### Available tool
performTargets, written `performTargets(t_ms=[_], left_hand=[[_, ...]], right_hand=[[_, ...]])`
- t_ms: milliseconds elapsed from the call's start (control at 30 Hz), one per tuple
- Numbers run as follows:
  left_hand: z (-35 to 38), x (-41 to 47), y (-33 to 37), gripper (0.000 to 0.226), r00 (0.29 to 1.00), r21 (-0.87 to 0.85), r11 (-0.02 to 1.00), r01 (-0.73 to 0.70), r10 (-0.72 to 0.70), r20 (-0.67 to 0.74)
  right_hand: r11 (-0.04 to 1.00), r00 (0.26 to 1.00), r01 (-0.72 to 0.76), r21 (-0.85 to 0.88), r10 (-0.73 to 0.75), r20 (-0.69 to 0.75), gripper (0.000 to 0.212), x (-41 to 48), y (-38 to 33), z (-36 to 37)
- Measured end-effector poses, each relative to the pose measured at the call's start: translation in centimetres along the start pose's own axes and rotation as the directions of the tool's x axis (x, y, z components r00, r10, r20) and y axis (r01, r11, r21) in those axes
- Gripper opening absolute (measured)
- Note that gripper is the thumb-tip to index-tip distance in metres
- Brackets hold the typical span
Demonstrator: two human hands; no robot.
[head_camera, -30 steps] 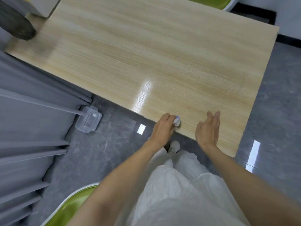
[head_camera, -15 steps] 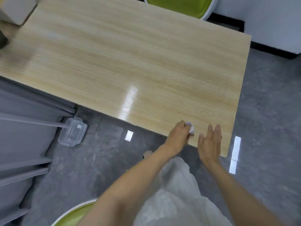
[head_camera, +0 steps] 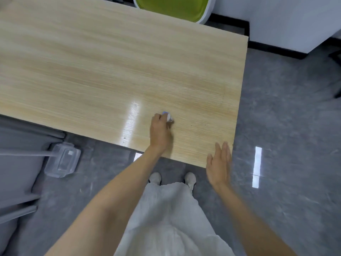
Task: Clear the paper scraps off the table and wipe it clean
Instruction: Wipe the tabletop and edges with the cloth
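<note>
A light wooden table [head_camera: 92, 71] fills the upper part of the view. My left hand [head_camera: 160, 131] is over the table near its front edge, fingers curled round a small white and blue wad [head_camera: 167, 116] that pokes out past my knuckles and sits against the tabletop. My right hand [head_camera: 219, 163] is at the table's front right corner, fingers straight and together, holding nothing. I see no loose paper scraps on the tabletop.
A clear plastic lidded box [head_camera: 62, 159] lies on the grey floor at the left, beside grey metal rails [head_camera: 24, 154]. A green chair [head_camera: 173, 7] stands behind the table. A white wall [head_camera: 287, 21] with black skirting is at the back right.
My left hand with the wad has moved forward from the table's front edge onto the tabletop. My right hand has drawn back to the table's corner. The view has shifted right.
</note>
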State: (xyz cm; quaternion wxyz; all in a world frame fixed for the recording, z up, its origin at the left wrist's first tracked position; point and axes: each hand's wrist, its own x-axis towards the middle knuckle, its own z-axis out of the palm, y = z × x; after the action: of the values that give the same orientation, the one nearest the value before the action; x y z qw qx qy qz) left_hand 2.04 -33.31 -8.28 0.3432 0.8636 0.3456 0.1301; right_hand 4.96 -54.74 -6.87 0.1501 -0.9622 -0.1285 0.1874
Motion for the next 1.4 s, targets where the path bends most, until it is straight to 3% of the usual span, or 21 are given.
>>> performTargets(t_ms=[233, 367, 467, 600, 700, 800, 900, 1000, 1067, 1167, 1300, 1333, 1400], left_hand=[[8.9, -8.0, 9.5, 0.029, 0.934, -0.106, 0.976, -0.192, 0.215, 0.286], [9.9, -10.2, 12.5, 0.03, 0.878, -0.152, 0.974, -0.167, 0.217, 0.427], [5.5, -8.2, 10.6, 0.039, 0.944, -0.2, 0.971, -0.131, 0.184, 0.275], [-2.3, -3.6, 3.6, 0.037, 1.0, 0.042, 0.999, 0.014, -0.013, -0.022], [-2.6, -3.6, 0.4, 0.038, 0.984, 0.201, 0.963, 0.18, -0.172, -0.054], [2.5, -7.0, 4.0, 0.026, 0.98, 0.107, 0.975, 0.195, -0.19, -0.052], [8.2, -11.2, 9.5, 0.029, 0.989, 0.01, 0.999, 0.044, -0.045, 0.144], [11.4, -13.9, 13.7, 0.032, 0.909, -0.085, 0.995, -0.049, 0.079, 0.41], [11.0, -14.3, 14.8, 0.028, 0.864, -0.169, 0.981, -0.09, 0.162, 0.477], [7.6, -12.0, 13.4, 0.03, 0.946, -0.224, 0.974, 0.033, 0.041, 0.32], [2.7, -5.2, 8.5, 0.029, 0.998, -0.008, 0.999, 0.053, -0.052, 0.041], [2.7, -4.4, 8.1, 0.031, 1.0, 0.072, 0.997, 0.001, -0.003, 0.019], [4.5, -4.8, 8.8, 0.035, 0.986, 0.168, 0.974, -0.149, 0.133, 0.104]], right_hand=[[0.92, 0.993, -0.106, 0.378, 0.12, -0.015, 0.045, 1.8, 3.2, -3.2], [0.799, 0.982, -0.145, 0.583, 0.189, -0.015, 0.04, 2.6, 4.3, -5.4], [0.796, 0.993, -0.105, 0.597, 0.114, 0.022, 0.042, 3.2, 5.0, -5.8], [0.752, 0.992, -0.115, 0.649, 0.125, 0.03, 0.037, 3.5, 5.1, -5.7], [0.716, 0.988, -0.131, 0.686, 0.148, 0.035, 0.038, 3.5, 5.6, -5.6], [0.661, 0.985, -0.158, 0.734, 0.161, 0.067, 0.037, 4.0, 6.1, -5.7], [0.576, 0.969, -0.235, 0.783, 0.205, 0.141, 0.034, 4.8, 6.8, -5.6], [0.469, 0.942, -0.32, 0.823, 0.252, 0.222, 0.032, 5.8, 7.7, -6.0], [0.491, 0.931, -0.345, 0.8, 0.285, 0.227, 0.031, 6.3, 8.4, -6.2], [0.566, 0.944, -0.31, 0.763, 0.279, 0.177, 0.031, 6.5, 8.9, -6.3], [0.725, 0.978, -0.21, 0.656, 0.158, 0.138, 0.032, 5.8, 7.5, -6.2], [0.749, 0.982, -0.184, 0.637, 0.122, 0.141, 0.033, 5.6, 7.1, -6.1], [0.771, 0.985, -0.162, 0.616, 0.09, 0.146, 0.035, 5.5, 6.6, -5.6]])
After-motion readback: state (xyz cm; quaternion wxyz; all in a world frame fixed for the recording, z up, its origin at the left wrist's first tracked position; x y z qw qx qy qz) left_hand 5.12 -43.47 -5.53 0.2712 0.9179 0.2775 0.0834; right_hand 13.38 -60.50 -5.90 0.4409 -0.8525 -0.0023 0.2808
